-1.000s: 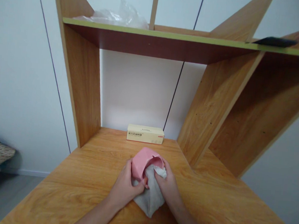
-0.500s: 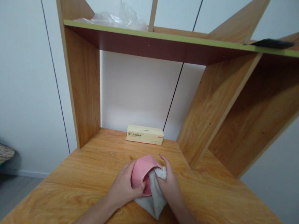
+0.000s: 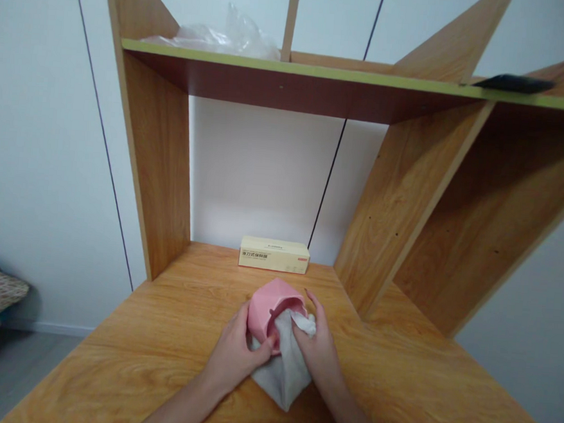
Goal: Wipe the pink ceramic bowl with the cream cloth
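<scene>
A pink faceted bowl (image 3: 270, 301) is tilted on its side above the desk, its opening toward me and to the right. My left hand (image 3: 236, 350) grips its left side, with the thumb over the near rim. In my right hand (image 3: 318, 343) is a pale grey cloth (image 3: 284, 373), pinched by the thumb. Part of the cloth goes into the bowl's mouth, and the rest hangs down below it. Some right fingers are hidden behind the bowl and cloth.
A cream cardboard box (image 3: 274, 256) stands at the back of the wooden desk (image 3: 157, 344). Upright wooden panels flank it. Overhead runs a shelf (image 3: 320, 72) carrying a clear plastic bag (image 3: 226, 37) and a flat black object (image 3: 516, 83).
The bowl has turned and moved slightly up and away, so more of its inside shows. Cloth and right hand have shifted a little with it.
</scene>
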{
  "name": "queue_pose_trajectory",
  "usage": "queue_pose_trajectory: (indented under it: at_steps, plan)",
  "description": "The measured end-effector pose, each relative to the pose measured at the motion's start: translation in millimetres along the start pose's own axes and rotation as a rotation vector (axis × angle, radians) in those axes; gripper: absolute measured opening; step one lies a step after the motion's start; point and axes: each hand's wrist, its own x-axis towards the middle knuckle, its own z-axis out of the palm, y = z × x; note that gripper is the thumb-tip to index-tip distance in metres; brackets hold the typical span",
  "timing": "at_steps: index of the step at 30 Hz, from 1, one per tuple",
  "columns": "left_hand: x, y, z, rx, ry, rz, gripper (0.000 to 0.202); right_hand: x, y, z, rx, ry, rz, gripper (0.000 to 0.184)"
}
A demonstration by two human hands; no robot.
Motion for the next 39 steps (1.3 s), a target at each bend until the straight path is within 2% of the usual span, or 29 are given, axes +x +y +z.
queue_pose_trajectory:
  at_steps: [3, 8, 13, 17, 19, 23, 28, 33, 39]
  plan:
    - [1.0, -2.9, -2.7, 0.09, 0.027, 0.079, 0.052, -0.8, -6.0, -6.5, -0.191, -0.001, -0.008, 0.068]
    - [0.1, -2.3, -6.1, 0.195, -0.031, 0.162, 0.057, -3.8, -13.2, -12.3, -0.369, 0.007, -0.064, 0.067]
    - [1.1, -6.1, -6.4, 0.179, -0.037, 0.159, 0.059, -3.7, -9.9, -10.1, -0.217, -0.057, -0.045, 0.062]
    - [1.6, -5.5, -3.7, 0.083, -0.007, 0.109, 0.063, -0.6, 1.3, -7.6, -0.027, 0.002, -0.004, 0.058]
    - [0.3, -2.0, -1.6, 0.018, -0.028, 0.096, 0.066, 1.0, 6.3, -5.5, 0.057, 0.033, 0.003, 0.057]
    - [-2.1, 4.2, 1.0, -0.076, -0.081, 0.047, 0.052, 2.1, 9.5, -0.2, 0.117, 0.021, -0.024, 0.055]
    - [0.9, -0.3, -2.5, -0.008, 0.0, 0.039, 0.046, -0.1, 1.2, -2.4, -0.094, -0.047, 0.004, 0.06]
    - [1.3, -6.9, -5.3, 0.115, 0.013, 0.124, 0.054, -2.3, -9.5, -11.3, -0.356, -0.012, -0.027, 0.064]
    - [-1.0, -9.1, -4.4, 0.142, -0.008, 0.157, 0.06, -4.0, -11.1, -11.0, -0.334, 0.011, -0.068, 0.064]
